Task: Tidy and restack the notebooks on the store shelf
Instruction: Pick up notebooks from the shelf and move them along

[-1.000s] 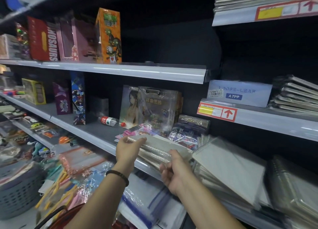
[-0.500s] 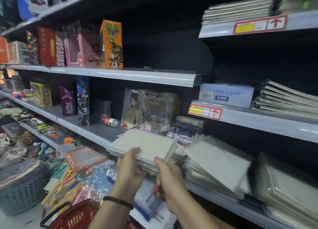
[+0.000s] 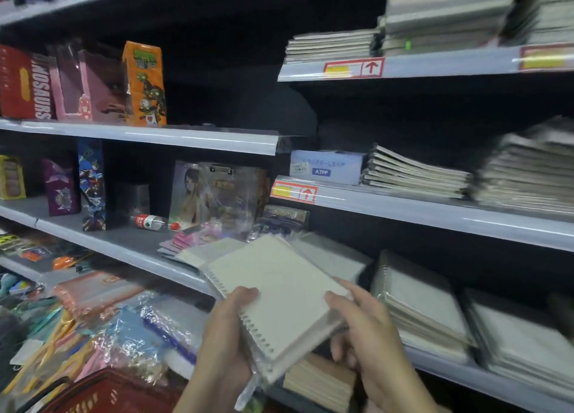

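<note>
A small stack of white spiral notebooks [image 3: 279, 291] in clear wrap is lifted in front of the shelf edge. My left hand [image 3: 226, 335] grips its spiral side from below, thumb on top. My right hand [image 3: 360, 335] holds the opposite edge, fingers on the cover. Behind them more white notebooks [image 3: 329, 254] lie on the grey shelf [image 3: 466, 372]. To the right sit two piles of spiral notebooks [image 3: 422, 307], the farther pile [image 3: 521, 335] blurred.
Stacked exercise books [image 3: 413, 173] and a loose-leaf box [image 3: 326, 167] fill the shelf above. Toy boxes [image 3: 144, 83] stand on the left shelves, a bottle [image 3: 152, 222] lies flat. A red basket [image 3: 102, 394] and wrapped stationery [image 3: 130, 328] sit below left.
Both hands have pulled the notebook stack off the shelf toward me and raised it. The view swung right and upward.
</note>
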Demonstrator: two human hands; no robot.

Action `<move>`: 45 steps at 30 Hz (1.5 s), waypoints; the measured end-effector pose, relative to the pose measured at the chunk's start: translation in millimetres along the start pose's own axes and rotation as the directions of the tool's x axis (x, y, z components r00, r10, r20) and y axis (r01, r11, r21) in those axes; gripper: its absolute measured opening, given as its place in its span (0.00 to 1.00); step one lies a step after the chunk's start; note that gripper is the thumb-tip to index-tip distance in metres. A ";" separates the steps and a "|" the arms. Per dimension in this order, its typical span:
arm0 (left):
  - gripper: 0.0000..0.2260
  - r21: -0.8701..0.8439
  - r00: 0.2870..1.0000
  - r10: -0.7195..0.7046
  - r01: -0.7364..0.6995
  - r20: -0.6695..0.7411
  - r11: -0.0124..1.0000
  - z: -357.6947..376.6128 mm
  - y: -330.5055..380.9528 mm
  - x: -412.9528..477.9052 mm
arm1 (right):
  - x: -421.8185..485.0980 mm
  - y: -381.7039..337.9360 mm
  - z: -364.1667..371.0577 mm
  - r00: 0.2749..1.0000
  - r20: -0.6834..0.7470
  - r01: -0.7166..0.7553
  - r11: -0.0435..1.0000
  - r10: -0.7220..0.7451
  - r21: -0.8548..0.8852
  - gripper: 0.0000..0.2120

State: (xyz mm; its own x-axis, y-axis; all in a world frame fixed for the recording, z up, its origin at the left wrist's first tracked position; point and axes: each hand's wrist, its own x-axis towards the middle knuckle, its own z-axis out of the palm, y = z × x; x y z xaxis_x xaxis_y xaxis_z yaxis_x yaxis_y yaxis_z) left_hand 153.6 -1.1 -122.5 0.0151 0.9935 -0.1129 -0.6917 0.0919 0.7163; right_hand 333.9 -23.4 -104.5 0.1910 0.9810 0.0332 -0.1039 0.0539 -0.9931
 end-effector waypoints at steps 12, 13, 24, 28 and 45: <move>0.19 0.239 0.916 -0.262 0.193 0.302 0.952 140.9 -120.8 -14.2 | -43.9 -8.1 -179.4 0.890 -0.456 0.058 0.992 -0.002 0.109 0.07; 0.20 0.258 0.900 -0.267 0.183 0.345 0.949 150.7 -130.4 -14.3 | -47.3 -9.3 -190.8 0.871 -0.491 0.075 0.990 -0.005 0.123 0.06; 0.18 0.434 0.862 -0.294 0.097 0.413 0.896 230.3 -226.2 -4.3 | -56.3 -3.1 -286.5 0.723 -0.691 0.159 0.978 -0.021 0.137 0.17; 0.15 0.567 0.835 -0.293 -0.028 0.466 0.823 249.4 -246.7 14.9 | -39.4 -3.1 -306.6 0.701 -0.712 0.149 0.983 -0.032 0.103 0.17; 0.24 0.781 0.811 -0.280 -0.306 0.513 0.545 259.1 -291.0 49.5 | 13.6 2.1 -361.9 0.831 -0.537 -0.239 0.965 0.148 -0.105 0.24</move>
State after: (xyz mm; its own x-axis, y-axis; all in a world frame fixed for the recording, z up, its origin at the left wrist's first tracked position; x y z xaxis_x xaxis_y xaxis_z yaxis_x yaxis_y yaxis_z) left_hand 542.8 38.7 -158.1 0.5766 0.8147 0.0610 0.1825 -0.2013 0.9624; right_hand 689.5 -77.3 -146.7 0.6672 0.7230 -0.1792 -0.0438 -0.2020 -0.9784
